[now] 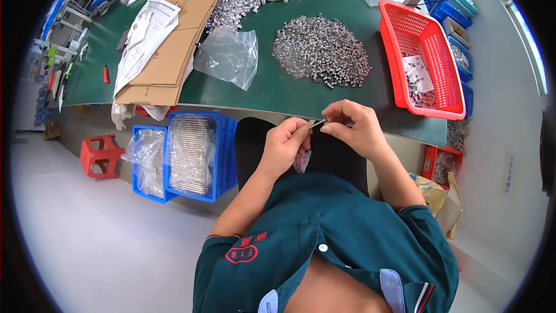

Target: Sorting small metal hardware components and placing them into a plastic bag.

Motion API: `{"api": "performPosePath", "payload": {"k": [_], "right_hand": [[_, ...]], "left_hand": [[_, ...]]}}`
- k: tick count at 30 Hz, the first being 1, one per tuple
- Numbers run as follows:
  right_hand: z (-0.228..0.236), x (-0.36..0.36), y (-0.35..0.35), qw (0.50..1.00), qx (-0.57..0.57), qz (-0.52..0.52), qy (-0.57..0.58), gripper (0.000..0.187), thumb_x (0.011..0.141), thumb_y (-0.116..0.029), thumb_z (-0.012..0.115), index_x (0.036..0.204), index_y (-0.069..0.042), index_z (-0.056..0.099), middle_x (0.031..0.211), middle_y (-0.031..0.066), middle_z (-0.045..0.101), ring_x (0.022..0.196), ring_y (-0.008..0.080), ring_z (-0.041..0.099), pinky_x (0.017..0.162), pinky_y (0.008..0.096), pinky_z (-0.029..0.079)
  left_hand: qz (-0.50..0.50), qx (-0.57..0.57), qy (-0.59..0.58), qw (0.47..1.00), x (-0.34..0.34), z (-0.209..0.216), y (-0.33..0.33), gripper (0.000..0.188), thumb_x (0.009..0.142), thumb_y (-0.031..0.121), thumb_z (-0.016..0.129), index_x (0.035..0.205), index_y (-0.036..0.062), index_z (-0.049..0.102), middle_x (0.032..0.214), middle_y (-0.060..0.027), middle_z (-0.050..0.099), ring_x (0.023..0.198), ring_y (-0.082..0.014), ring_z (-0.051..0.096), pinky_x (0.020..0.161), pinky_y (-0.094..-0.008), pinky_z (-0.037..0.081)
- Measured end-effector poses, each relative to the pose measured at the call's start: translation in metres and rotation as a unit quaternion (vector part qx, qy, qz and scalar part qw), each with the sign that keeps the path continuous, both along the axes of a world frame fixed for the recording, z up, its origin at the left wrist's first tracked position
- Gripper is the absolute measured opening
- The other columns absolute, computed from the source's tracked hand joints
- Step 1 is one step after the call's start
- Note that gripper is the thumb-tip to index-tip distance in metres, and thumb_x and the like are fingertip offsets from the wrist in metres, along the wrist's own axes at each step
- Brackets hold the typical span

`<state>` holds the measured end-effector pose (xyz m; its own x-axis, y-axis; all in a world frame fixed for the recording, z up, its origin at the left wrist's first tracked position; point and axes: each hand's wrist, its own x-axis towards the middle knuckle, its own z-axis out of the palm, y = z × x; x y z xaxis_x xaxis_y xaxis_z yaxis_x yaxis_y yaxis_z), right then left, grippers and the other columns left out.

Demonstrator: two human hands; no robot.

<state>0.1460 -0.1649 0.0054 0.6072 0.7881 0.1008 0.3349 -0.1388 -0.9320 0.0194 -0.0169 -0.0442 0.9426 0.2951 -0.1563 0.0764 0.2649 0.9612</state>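
In front of the table's near edge, above my lap, both hands meet at a small thin metallic strip [315,123] with a dark end. My left hand [286,142] pinches its left part between thumb and index finger. Closed around the dark right end are the thumb and fingertips of my right hand [358,130]. The strip is too small to name more exactly. Beyond the hands, a heap of small silvery metal rings [321,52] lies on the green table [255,99].
A red plastic basket [394,61] with some small parts and a paper slip stands at the right. Left of the heap are a clear plastic bag [229,58] and cardboard sheets [174,40]. Blue crates [222,156] and a red stool [92,153] stand below left.
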Motion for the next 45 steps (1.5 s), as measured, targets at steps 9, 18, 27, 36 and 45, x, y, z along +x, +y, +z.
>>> {"api": "performPosePath", "payload": {"k": [9, 18, 27, 36, 45], "right_hand": [[-0.001, -0.004, 0.003, 0.99, 0.026, -0.026, -0.139, 0.012, 0.074, -0.001, 0.07, 0.084, -0.001, 0.064, 0.072, 0.007, 0.062, 0.062, 0.0151, 0.06, 0.055, 0.0264, 0.047], [0.01, -0.004, 0.0, 0.99, 0.055, 0.081, -0.104, 0.015, 0.073, 0.0, 0.069, 0.087, -0.002, 0.067, 0.073, 0.0084, 0.064, 0.066, 0.0195, 0.063, 0.06, 0.028, 0.05], [-0.011, -0.01, 0.005, 0.997, 0.043, 0.05, -0.04, 0.018, 0.077, 0.002, 0.069, 0.094, -0.001, 0.067, 0.078, 0.0058, 0.062, 0.069, 0.0095, 0.058, 0.063, 0.023, 0.047], [-0.034, 0.033, 0.007, 0.959, -0.098, -0.154, -0.216, 0.02, 0.077, -0.008, 0.067, 0.097, -0.009, 0.067, 0.083, 0.0093, 0.062, 0.071, 0.0252, 0.063, 0.066, 0.0339, 0.051], [-0.049, 0.039, 0.016, 0.936, -0.11, -0.163, -0.292, 0.013, 0.075, -0.011, 0.069, 0.088, -0.01, 0.066, 0.082, 0.0071, 0.061, 0.073, 0.0282, 0.062, 0.064, 0.037, 0.051]], "left_hand": [[0.024, 0.115, -0.017, 0.993, -0.002, 0.011, -0.002, 0.014, 0.094, 0.01, 0.053, 0.088, 0.0006, 0.06, 0.063, 0.0001, 0.057, 0.056, -0.0047, 0.051, 0.052, -0.0195, 0.042], [-0.105, -0.129, 0.004, 0.986, -0.005, 0.014, 0.007, 0.017, 0.095, 0.017, 0.051, 0.087, 0.003, 0.057, 0.062, -0.001, 0.056, 0.05, -0.0062, 0.049, 0.045, -0.0192, 0.038], [-0.062, -0.146, 0.003, 0.987, -0.002, 0.014, 0.001, 0.018, 0.096, 0.019, 0.05, 0.092, 0.0025, 0.056, 0.068, -0.004, 0.059, 0.056, -0.0087, 0.054, 0.053, -0.0201, 0.045], [-0.001, -0.136, 0.018, 0.991, -0.002, -0.002, 0.002, 0.018, 0.096, 0.019, 0.05, 0.092, 0.0019, 0.055, 0.071, -0.0058, 0.061, 0.058, -0.01, 0.057, 0.057, -0.0215, 0.048], [0.006, -0.134, 0.024, 0.991, -0.002, -0.007, 0.004, 0.019, 0.096, 0.019, 0.05, 0.092, 0.0006, 0.055, 0.07, -0.0063, 0.061, 0.057, -0.0119, 0.056, 0.056, -0.0228, 0.048]]}}
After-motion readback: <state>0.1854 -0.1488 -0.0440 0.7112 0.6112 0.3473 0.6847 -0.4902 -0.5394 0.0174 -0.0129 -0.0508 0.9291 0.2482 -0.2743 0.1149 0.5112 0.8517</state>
